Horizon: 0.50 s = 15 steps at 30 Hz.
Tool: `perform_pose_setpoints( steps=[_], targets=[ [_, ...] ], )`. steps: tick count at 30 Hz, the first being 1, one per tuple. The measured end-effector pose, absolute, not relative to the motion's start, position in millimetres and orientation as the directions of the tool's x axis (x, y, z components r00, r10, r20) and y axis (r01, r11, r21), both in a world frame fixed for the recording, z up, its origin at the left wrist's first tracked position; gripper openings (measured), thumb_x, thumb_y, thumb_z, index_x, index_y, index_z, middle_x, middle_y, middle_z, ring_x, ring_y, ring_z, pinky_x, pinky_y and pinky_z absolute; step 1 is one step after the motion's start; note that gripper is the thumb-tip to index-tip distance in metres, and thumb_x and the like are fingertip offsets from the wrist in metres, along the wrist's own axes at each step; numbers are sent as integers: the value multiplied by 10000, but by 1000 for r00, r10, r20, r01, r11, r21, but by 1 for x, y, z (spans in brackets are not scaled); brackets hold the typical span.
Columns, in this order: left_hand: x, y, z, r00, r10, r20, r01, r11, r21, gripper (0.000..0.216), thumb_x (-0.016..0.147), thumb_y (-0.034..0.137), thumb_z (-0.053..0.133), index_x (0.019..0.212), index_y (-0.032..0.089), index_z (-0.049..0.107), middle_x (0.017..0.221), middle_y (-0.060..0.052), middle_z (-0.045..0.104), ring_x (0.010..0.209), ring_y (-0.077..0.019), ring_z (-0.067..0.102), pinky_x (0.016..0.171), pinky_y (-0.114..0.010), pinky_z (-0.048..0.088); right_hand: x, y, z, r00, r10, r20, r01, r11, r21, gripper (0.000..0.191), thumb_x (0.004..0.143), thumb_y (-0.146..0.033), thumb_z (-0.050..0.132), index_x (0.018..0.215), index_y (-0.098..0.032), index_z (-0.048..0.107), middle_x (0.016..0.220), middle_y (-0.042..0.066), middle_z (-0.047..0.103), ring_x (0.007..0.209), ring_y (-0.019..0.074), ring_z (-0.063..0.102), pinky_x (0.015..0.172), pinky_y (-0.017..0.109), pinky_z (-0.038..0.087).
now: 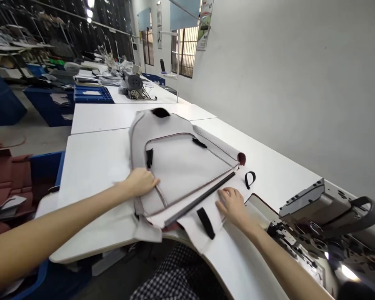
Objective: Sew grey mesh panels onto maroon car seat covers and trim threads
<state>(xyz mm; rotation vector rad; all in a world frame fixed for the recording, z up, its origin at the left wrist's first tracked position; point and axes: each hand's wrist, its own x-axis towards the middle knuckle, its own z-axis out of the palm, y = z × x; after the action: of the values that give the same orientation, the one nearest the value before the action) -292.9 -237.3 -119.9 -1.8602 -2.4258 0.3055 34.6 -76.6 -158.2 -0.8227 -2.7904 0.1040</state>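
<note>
A light grey sewn fabric cover (187, 162), shaped like a seat back, lies spread on the white table with its seams showing. My left hand (142, 182) is closed on its left inner seam, below a short black tab (149, 158). My right hand (233, 204) rests on the cover's near flap with its fingers apart and slightly bent. Between the hands a long dark strip (200, 200) runs slantwise along the lower edge. One black strap (205, 223) lies on the flap left of my right hand; a looped black strap (250, 179) is beyond it.
A sewing machine (331, 225) with its lamp lit stands at the right. Blue bins (46, 166) with reddish-brown pieces are at the left. Farther down the table (96, 154) are a dark motor-like unit (134, 85) and stacked pieces. A wall (293, 83) runs along the right.
</note>
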Motion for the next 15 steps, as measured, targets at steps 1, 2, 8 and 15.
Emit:
perform_pose_setpoints(
  steps=[1,2,8,15],
  targets=[
    [-279,-242,-118,-223,971,-82,958,203,-203,486,962,331,355,707,91,692,737,-234,690,749,-358,679,682,-459,507,35,-75,-156,-812,547,205,530,837,-134,255,964,-243,481,1102,-143,670,1165,165,618,1139,329,520,957,525,451],
    [-264,-246,-114,-183,979,-95,965,161,-205,471,957,305,368,682,96,687,707,-227,680,725,-357,673,664,-461,503,34,-76,-156,-814,543,205,525,839,-140,209,944,-203,494,1015,-141,681,1101,153,625,1083,307,529,929,483,466],
    [-174,-235,-91,627,779,30,778,-627,28,314,999,369,393,1106,231,655,1186,-96,672,1188,-254,561,1050,-420,426,26,-84,-150,-795,574,197,524,813,-256,245,938,-140,512,1130,-133,664,1219,127,616,1105,260,523,953,420,459],
    [-143,-176,-103,786,550,283,472,-829,300,531,975,382,84,587,233,416,631,-90,594,647,-210,523,729,-403,437,66,-133,-116,-862,463,206,386,863,-326,319,916,-401,640,1155,-190,638,1273,95,610,1172,237,520,977,399,460]
  ],
)
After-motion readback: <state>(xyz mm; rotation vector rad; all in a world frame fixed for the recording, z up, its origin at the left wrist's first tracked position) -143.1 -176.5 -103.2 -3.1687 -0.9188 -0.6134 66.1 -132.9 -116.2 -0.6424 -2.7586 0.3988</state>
